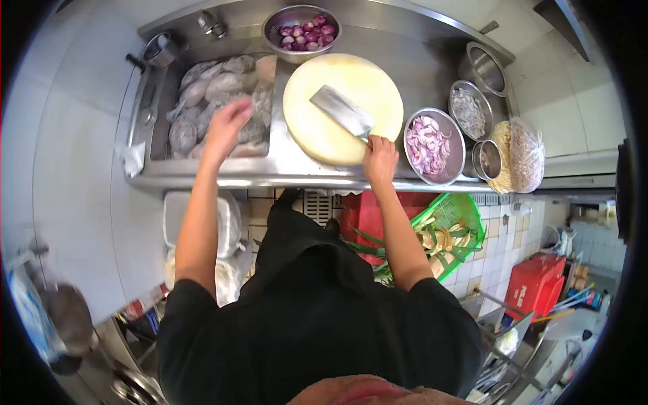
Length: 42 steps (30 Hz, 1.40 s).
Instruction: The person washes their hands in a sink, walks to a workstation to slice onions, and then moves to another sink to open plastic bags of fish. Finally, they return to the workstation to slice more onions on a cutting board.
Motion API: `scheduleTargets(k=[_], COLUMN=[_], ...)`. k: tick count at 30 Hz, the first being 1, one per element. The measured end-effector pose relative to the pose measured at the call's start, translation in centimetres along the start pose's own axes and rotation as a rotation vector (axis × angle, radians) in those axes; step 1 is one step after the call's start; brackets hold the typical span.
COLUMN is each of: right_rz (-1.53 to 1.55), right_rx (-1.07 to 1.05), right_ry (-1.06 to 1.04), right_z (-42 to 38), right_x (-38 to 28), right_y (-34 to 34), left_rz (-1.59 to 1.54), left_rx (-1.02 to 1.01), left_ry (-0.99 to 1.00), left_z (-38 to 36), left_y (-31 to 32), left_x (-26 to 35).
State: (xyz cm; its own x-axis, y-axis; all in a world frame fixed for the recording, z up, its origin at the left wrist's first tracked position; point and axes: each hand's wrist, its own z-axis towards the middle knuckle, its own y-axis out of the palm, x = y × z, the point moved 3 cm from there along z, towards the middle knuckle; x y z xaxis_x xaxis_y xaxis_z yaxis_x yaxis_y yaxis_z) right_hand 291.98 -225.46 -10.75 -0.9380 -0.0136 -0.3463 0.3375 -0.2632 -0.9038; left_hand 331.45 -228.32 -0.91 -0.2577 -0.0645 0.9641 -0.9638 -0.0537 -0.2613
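Note:
My right hand [381, 160] is wrapped round the handle of a cleaver [343, 110], whose broad blade lies flat over the round yellowish cutting board [304, 131]. Over the sink, my left hand [228, 129] is slightly blurred, with fingers apart and nothing visible in them. Below it, several pale and grey bundles [226, 84], apparently in clear plastic, fill the sink [156, 145]. Just right of the board stands a metal bowl of sliced purple onions [428, 145]. Behind the board, another metal bowl holds whole peeled purple onions [309, 34].
Metal bowls, one with translucent shreds [467, 111], and a filled plastic bag [526, 155] crowd the counter's right end. A tap [211, 23] rises behind the sink. Below the counter edge, a green basket [466, 219] holds vegetable scraps beside a red container [354, 216].

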Motion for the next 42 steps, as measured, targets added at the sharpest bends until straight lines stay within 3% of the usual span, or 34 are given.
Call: scheduleTargets(k=[2,5,9,11,13,16,19,23,25,27,29,30,31,35,37,40,42], right_rz=[-0.019,0.007,0.027,0.092,0.216,0.378,0.477,0.468,0.546,0.587,0.654,0.666,0.681,0.687,0.734,0.809,0.878], right_rx=[-0.013,-0.039,-0.119,-0.138,-0.169,-0.203,-0.093,-0.221,-0.252,-0.285,-0.244,-0.256,-0.27,-0.27,-0.286,-0.387,-0.455], right_ry=[0.062,0.1,0.25,0.47,0.68,0.935,0.88,1.029,1.074,1.081,1.016,0.997,0.973,0.842,0.814,0.904,0.912], right_z=[-0.7,-0.2,-0.2,-1.6,-4.3,-7.2,-11.3,-11.1,-10.6,-10.8,-11.2,-11.3,-11.5,-11.0,-11.1,-10.0,-9.8], right_x=[-1.3,-1.5,-3.2,-5.4,-6.2,-7.3,-5.5,-6.7,-6.8,-6.0,-5.1,-4.4,-3.7,-1.5,0.2,1.2,2.3], right_y=[-0.5,-0.7,-2.5,-5.1,-7.1,-9.0,-6.4,-6.7,-7.4,-7.5,-7.4,-7.3,-6.9,-7.7,-7.4,-9.1,-9.3], left_rz=[-0.129,-0.2,0.389,0.627,0.673,0.658,0.614,0.488,-0.234,-0.38,-0.305,-0.102,-0.068,0.351,0.425,0.458,0.451], left_rx=[-0.167,-0.268,-0.105,-0.185,-0.083,-0.124,-0.123,0.035,-0.22,-0.273,-0.327,-0.352,-0.479,-0.785,-0.845,-0.708,-0.649], left_ry=[0.075,0.019,0.168,0.021,-0.101,-0.073,-0.008,0.266,-0.226,-0.194,-0.13,-0.117,-0.085,-0.096,0.082,0.296,0.16], left_z=[10.0,25.5,40.8,42.5,38.4,39.5,40.0,44.8,42.2,40.2,34.5,31.5,28.5,16.8,12.1,10.6,10.1], left_y=[5.0,12.8,22.1,24.6,24.3,24.9,24.2,23.8,21.8,19.6,18.2,18.4,19.1,25.0,27.6,28.2,26.6], left_x=[2.3,2.0,-4.9,-6.7,-2.6,-3.7,-4.6,-10.8,-7.8,-4.1,1.3,3.0,3.5,-0.3,-3.1,-3.0,-2.7])
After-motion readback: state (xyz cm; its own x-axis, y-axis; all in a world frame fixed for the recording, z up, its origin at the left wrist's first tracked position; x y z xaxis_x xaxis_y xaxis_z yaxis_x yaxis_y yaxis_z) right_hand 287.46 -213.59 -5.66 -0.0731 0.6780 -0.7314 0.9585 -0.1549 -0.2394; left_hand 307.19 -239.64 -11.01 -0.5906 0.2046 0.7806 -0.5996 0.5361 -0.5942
